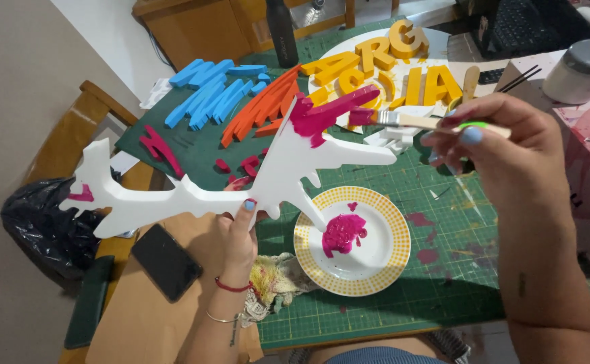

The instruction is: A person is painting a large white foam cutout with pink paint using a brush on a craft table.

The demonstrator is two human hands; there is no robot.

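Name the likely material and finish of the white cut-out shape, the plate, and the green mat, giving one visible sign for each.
White cut-out shape: probably rigid foam, matte; thick flat edges, held up by one left hand.
Plate: looks like glazed ceramic or melamine; its white centre shines.
Green mat: likely a rubbery vinyl cutting mat, matte; printed grid, paint stains.

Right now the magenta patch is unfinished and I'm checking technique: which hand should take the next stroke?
Right hand: it holds the flat paintbrush, bristles at the wet magenta patch. Left hand supports the white foam cutout.

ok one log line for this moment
left hand: holds white foam cutout | right hand: brush on magenta patch | paint plate: below, on green mat
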